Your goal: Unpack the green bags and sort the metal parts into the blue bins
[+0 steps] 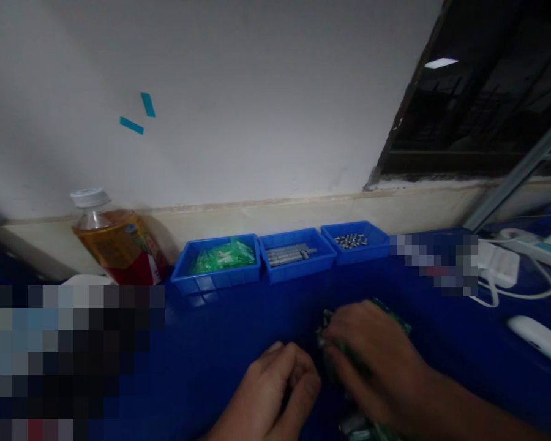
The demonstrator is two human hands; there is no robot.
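My right hand (pixel 371 361) lies over a green circuit board (pixel 397 321) on the blue table, fingers curled around its edge. Small metal parts show under the hand near the bottom edge (pixel 356 425). My left hand (pixel 275 392) sits just left of it, fingers curled in a loose fist; what it holds, if anything, is hidden. Beyond the hands stand three blue bins: one with green plastic parts (pixel 220 257), one with grey metal bars (pixel 289 253), one with small silver pieces (pixel 351 241).
A bottle of amber drink (pixel 114 242) stands at the left by the wall. A white power strip and cables (pixel 518 263) lie at the right, with a white oblong device (pixel 539 340) nearer me. A dark window opening is at upper right.
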